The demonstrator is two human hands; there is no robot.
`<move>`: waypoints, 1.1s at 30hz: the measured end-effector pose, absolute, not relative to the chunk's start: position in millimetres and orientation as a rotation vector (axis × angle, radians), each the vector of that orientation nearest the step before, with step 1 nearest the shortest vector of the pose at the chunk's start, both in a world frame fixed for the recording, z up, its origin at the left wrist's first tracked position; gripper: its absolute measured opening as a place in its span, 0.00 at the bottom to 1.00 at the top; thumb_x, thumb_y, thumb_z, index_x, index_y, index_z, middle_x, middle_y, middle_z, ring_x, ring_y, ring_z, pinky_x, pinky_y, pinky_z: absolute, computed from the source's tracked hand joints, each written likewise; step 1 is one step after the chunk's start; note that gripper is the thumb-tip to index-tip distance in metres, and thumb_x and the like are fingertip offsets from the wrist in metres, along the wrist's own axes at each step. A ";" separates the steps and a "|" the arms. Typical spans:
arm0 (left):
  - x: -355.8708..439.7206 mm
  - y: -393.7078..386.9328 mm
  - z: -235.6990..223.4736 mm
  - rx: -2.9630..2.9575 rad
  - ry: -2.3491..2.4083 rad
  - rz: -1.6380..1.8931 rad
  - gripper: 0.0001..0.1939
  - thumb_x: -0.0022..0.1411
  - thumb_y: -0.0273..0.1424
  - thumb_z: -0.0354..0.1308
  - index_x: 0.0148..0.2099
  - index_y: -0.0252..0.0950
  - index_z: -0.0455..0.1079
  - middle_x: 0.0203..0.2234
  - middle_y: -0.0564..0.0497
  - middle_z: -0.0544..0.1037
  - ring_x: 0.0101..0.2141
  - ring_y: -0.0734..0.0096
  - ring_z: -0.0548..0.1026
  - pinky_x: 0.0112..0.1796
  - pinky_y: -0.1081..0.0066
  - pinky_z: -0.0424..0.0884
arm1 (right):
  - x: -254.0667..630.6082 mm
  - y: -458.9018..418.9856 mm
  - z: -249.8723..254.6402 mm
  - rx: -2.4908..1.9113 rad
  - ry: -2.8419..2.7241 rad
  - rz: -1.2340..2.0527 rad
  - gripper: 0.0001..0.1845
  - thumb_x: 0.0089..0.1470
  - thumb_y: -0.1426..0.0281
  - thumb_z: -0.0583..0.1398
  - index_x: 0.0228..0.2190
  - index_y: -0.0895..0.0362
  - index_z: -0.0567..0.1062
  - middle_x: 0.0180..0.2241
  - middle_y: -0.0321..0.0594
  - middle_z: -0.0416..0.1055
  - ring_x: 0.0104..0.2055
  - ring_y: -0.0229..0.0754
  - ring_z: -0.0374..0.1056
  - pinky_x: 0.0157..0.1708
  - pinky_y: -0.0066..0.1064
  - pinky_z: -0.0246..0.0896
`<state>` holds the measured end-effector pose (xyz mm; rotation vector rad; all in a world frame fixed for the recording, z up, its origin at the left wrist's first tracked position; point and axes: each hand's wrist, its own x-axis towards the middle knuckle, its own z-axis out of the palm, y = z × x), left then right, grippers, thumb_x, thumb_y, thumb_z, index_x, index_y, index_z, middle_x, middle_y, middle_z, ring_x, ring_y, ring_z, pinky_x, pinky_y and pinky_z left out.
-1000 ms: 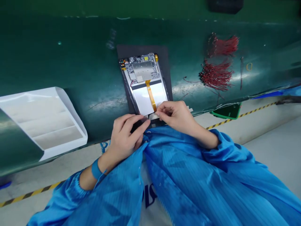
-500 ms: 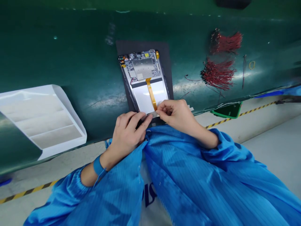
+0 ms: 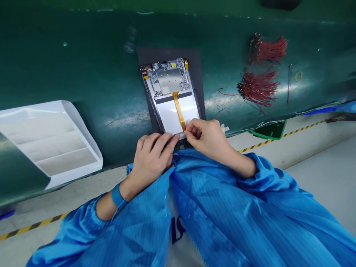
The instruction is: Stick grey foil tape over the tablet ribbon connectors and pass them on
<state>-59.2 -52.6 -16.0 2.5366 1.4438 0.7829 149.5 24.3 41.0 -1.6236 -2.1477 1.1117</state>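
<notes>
An opened tablet (image 3: 169,79) lies with its bare circuit board facing up. Across its white battery area runs an orange flex cable (image 3: 178,111) toward the near end. My left hand (image 3: 154,152) rests on the tablet's lower left edge with its fingers apart, fingertips against a small pale strip of tape (image 3: 182,136). Thumb and forefinger of my right hand (image 3: 207,137) are pinched at that strip's other end, by the cable's lower end. My fingers hide part of the near edge.
A dark mat (image 3: 198,70) lies under the tablet on the green bench (image 3: 105,74). Bundles of red wires (image 3: 258,88) and a yellow rubber band (image 3: 298,76) are to the right. A white tray-like sheet (image 3: 61,148) sits left. Beyond the bench edge is a green bin (image 3: 269,130).
My right hand has shifted very slightly left and down, still pinching. My left hand stays nearly in place. The tablet has not moved visibly.
</notes>
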 end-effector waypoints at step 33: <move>-70.0 -41.6 -1.4 1.800 1.793 0.664 0.38 0.74 0.43 0.56 0.78 0.36 0.50 0.56 0.37 0.73 0.45 0.58 0.76 0.46 0.58 0.76 | 227.0 15.1 3.7 -1.478 -2.515 0.336 0.40 0.64 0.48 0.61 0.62 0.68 0.72 0.54 0.62 0.72 0.52 0.62 0.64 0.48 0.51 0.62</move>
